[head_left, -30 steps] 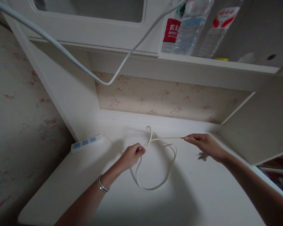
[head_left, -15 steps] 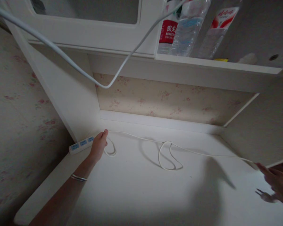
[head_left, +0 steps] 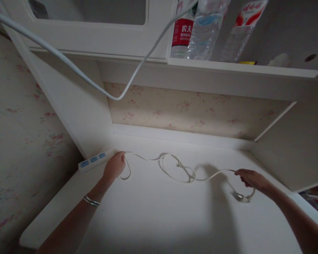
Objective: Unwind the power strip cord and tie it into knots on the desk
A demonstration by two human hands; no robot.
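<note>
The white bench (head_left: pixel 148 211) carries the pale cable (head_left: pixel 184 182), which lies between the two hands with crossing loops near its middle. If both sides were pulled hard, these loops might tighten into a knot, because the strands pass over each other there. At the left of the bench lies the power strip (head_left: pixel 94 161); a strong pull might drag it, if the cable is joined to it, but the left hand (head_left: pixel 115 164) hides that place. This hand appears closed around the cable, just beside the strip's end. The right hand (head_left: pixel 250 177) holds the cable in a narrow pinch, so the cable could perhaps slip out. Just below it is the plug (head_left: pixel 241 198), somewhat blurred; its pins could catch in a loop.

On the shelf (head_left: pixel 241 67) above stand plastic bottles. The largest readable writing is on the red label (head_left: pixel 182 32): "农夫", and under it, "NONGFU", both cut by the label's curve. The red-and-white label (head_left: pixel 250 14) bears red characters, apparently ending in "哈哈". The smallest print I cannot read.
</note>
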